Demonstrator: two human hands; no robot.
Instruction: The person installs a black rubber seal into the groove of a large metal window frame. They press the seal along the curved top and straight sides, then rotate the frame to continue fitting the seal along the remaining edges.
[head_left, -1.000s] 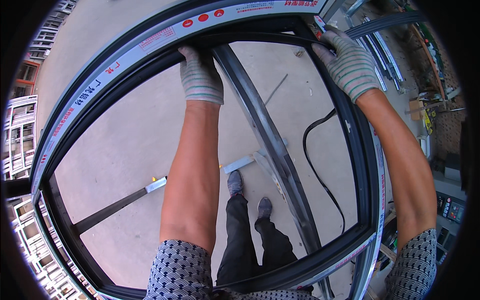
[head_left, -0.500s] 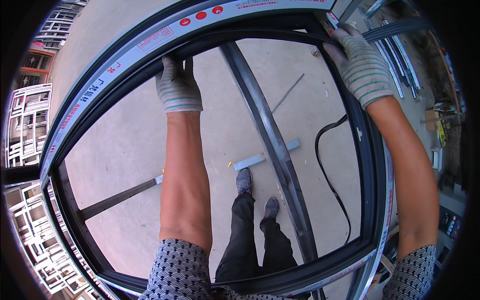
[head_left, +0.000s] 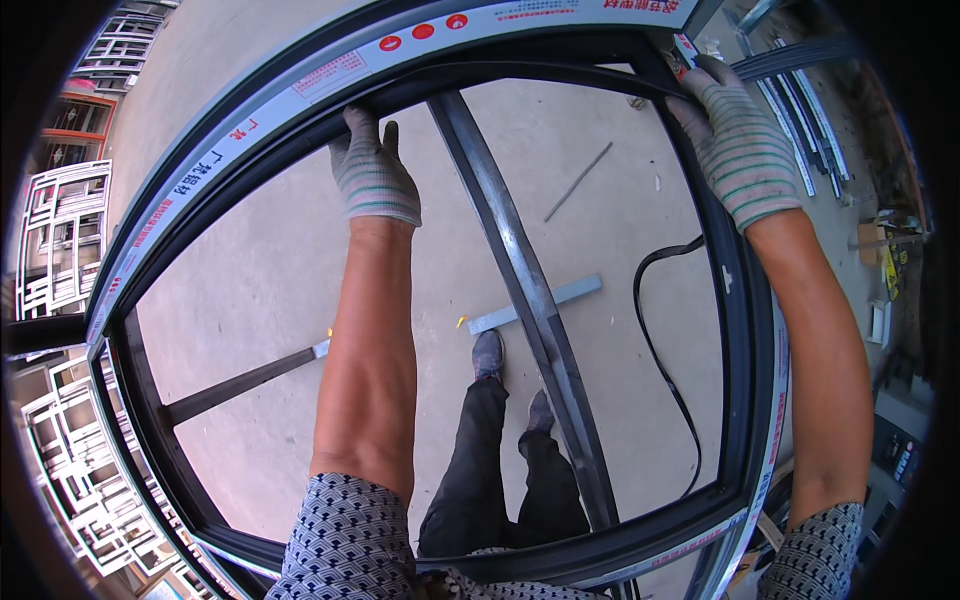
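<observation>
A large window frame (head_left: 742,380), dark with white printed film on its outer faces, lies in front of me. A black rubber seal strip (head_left: 520,70) runs along its far rail, with a narrow gap beside it near the far right corner. My left hand (head_left: 376,175), in a striped knit glove, reaches to the inner edge of that rail; thumb and finger are apart, the fingertip touching the edge. At the far right corner, my right hand (head_left: 742,145), gloved alike, has its fingers closed around the strip's end. The palm side of this hand is hidden.
A dark metal bar (head_left: 510,245) crosses beneath the frame, and another bar (head_left: 245,385) juts in from the left. A loose black strip (head_left: 645,330) hangs at the right. Stacked white frames (head_left: 65,235) stand far left; metal profiles (head_left: 805,115) lie far right.
The frame and both hands have shifted slightly right in view. My left finger and thumb show more clearly apart. My right hand stays at the corner.
</observation>
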